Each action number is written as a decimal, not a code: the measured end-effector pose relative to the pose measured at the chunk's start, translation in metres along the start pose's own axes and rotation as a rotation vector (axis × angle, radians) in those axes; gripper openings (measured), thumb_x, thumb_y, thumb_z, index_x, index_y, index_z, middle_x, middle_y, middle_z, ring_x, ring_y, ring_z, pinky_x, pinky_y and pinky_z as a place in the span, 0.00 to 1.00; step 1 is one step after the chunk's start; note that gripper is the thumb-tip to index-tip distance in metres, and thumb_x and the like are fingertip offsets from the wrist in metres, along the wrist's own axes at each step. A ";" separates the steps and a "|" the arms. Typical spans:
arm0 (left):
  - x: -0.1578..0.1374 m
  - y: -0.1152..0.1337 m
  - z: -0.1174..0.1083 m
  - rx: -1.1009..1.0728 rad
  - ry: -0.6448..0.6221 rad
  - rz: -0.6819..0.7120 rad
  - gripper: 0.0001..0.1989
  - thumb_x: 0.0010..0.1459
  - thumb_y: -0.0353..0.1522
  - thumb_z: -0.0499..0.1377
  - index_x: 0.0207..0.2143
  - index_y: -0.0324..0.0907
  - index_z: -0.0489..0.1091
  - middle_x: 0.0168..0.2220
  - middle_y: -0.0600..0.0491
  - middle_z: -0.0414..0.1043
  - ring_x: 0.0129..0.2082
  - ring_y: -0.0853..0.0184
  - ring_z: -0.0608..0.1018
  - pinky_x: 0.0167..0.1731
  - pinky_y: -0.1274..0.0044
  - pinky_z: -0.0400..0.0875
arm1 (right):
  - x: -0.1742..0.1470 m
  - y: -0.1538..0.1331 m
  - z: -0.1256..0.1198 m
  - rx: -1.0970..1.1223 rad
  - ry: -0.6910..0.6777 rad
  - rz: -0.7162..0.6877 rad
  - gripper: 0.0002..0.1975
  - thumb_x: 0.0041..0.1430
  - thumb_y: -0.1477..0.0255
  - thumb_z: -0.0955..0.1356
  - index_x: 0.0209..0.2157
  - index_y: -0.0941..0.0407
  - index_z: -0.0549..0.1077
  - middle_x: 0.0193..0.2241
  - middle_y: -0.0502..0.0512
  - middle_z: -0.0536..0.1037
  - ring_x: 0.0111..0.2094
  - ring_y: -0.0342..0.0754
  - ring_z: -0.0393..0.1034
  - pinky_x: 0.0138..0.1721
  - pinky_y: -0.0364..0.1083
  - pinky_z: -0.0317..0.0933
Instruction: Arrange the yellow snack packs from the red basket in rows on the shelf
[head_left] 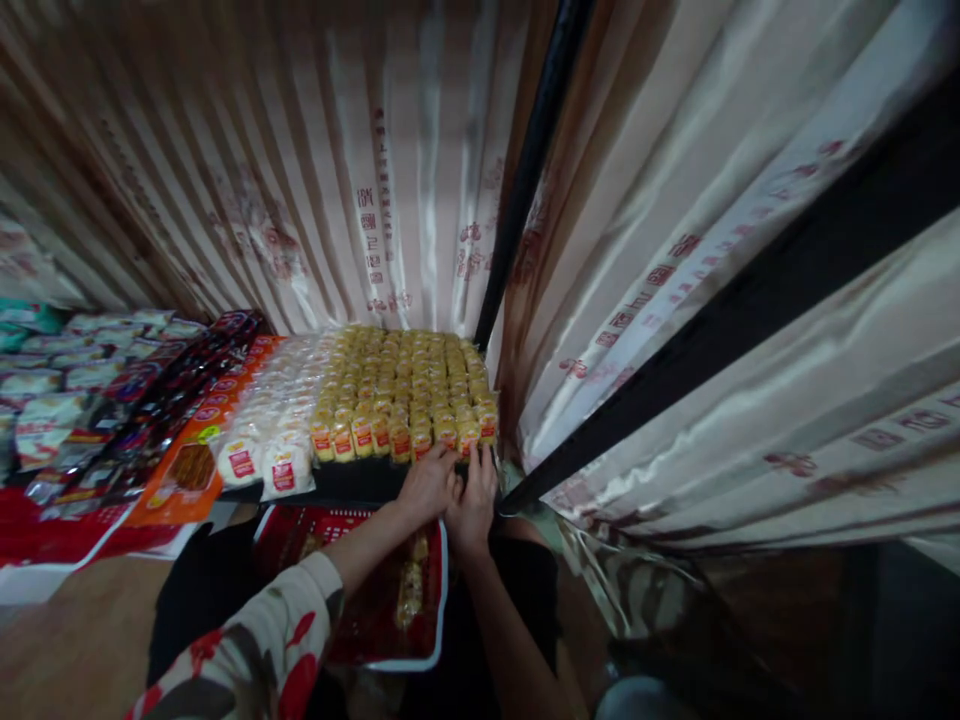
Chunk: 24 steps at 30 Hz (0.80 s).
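Note:
Rows of small yellow wrapped cakes with red labels stand packed together in front of me. At the right end of the front row, my left hand has its fingers bent together against the lower edge of a cake packet. My right hand sits right beside it, thumb side touching the left, its fingertips up around the front of a yellow cake packet. The fingers partly hide what they grip. Below my forearms a red basket with a white rim rests on my lap, with a few yellow wrapped pieces inside.
White wrapped packets stand left of the yellow ones. Further left are an orange bag, dark shiny packets and white-and-green packs. Printed curtains hang behind and to the right, with a dark pole at the corner.

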<state>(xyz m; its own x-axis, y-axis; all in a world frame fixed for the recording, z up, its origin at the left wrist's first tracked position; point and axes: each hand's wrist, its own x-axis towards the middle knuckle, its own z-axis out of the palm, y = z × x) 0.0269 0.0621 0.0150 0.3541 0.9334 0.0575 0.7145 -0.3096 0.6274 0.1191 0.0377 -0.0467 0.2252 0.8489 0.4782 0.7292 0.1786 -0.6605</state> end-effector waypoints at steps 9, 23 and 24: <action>-0.025 0.004 0.003 -0.052 0.017 -0.002 0.15 0.55 0.25 0.48 0.41 0.39 0.72 0.39 0.48 0.69 0.39 0.67 0.73 0.43 0.75 0.70 | 0.003 -0.007 -0.014 0.127 -0.006 0.010 0.28 0.55 0.76 0.56 0.58 0.60 0.56 0.58 0.63 0.59 0.59 0.53 0.50 0.54 0.57 0.55; -0.149 -0.115 0.005 0.271 -0.437 -0.627 0.14 0.57 0.31 0.50 0.41 0.38 0.72 0.40 0.42 0.75 0.43 0.60 0.76 0.43 0.71 0.69 | -0.120 -0.039 0.038 0.348 -0.936 0.265 0.18 0.51 0.80 0.60 0.42 0.57 0.72 0.44 0.59 0.74 0.47 0.50 0.66 0.52 0.50 0.57; -0.152 -0.126 0.000 0.301 -0.468 -0.679 0.14 0.56 0.32 0.51 0.40 0.36 0.73 0.39 0.39 0.75 0.43 0.56 0.76 0.43 0.68 0.70 | -0.126 -0.042 0.047 0.352 -0.992 0.301 0.18 0.50 0.80 0.61 0.42 0.57 0.73 0.43 0.59 0.75 0.47 0.50 0.67 0.52 0.50 0.57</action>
<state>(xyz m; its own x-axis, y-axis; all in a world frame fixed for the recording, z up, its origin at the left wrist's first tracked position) -0.1171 -0.0409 -0.0734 -0.0412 0.7839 -0.6195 0.9662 0.1892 0.1752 0.0301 -0.0533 -0.1059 -0.3723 0.8766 -0.3049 0.4706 -0.1049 -0.8761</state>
